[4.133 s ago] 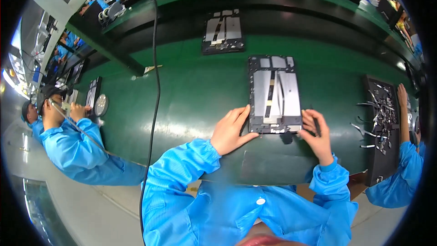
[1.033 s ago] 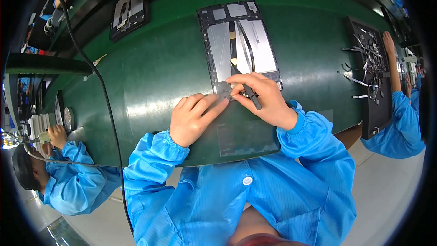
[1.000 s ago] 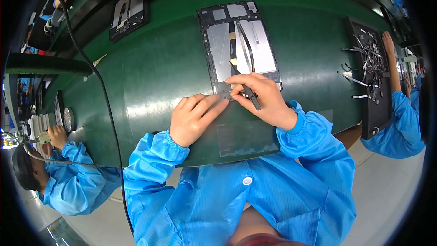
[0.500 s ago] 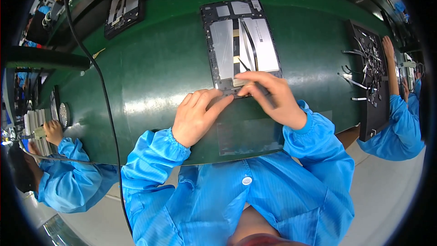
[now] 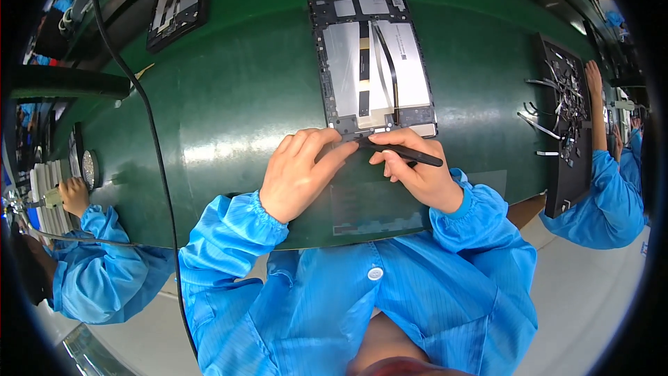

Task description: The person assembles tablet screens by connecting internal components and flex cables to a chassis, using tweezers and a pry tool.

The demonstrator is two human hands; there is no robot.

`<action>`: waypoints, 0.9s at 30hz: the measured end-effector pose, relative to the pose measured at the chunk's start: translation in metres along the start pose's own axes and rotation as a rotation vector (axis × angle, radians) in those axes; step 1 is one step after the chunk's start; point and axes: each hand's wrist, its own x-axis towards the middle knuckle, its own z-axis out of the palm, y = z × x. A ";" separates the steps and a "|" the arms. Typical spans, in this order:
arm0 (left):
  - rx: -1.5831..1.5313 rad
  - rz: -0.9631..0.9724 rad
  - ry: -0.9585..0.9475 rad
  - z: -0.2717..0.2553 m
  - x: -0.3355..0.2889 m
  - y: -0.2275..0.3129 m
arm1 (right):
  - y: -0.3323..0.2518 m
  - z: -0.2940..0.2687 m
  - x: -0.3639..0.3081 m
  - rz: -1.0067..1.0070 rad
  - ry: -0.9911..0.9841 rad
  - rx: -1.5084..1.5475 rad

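Note:
An opened tablet [image 5: 330,56] lies on the green table in front of me, its silver battery panels [image 5: 403,63] and flat ribbon cables [image 5: 364,63] exposed. My left hand [image 5: 296,170] grips its near-left edge, with thumb and forefinger close together at the rim. Between the thumb and fingers of my right hand [image 5: 421,174] is a slim black tool [image 5: 417,155], which looks like tweezers. Its thin end points left at the tablet's near edge, close to my left thumb. The fingers partly hide that tip and whatever it touches.
A second opened tablet [image 5: 179,1] stands at the far left. A black tray [image 5: 557,195] of small parts and cables is on the right, beside another person's arm [image 5: 597,115]. A black cable [image 5: 149,108] crosses the left side. A clear sheet [image 5: 390,212] lies near me.
My right hand has turned and drawn nearer, swinging the black tool from over the tablet's middle to its near edge. My left hand stays nearly in place.

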 end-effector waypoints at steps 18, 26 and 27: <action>0.066 0.034 0.033 0.001 -0.002 0.001 | 0.003 -0.008 -0.004 0.072 0.211 -0.006; 0.104 0.120 0.071 -0.001 -0.010 -0.004 | 0.008 0.000 0.001 -0.186 0.096 -0.093; 0.103 0.125 0.075 0.000 -0.010 -0.005 | 0.012 0.001 0.002 -0.259 0.068 -0.169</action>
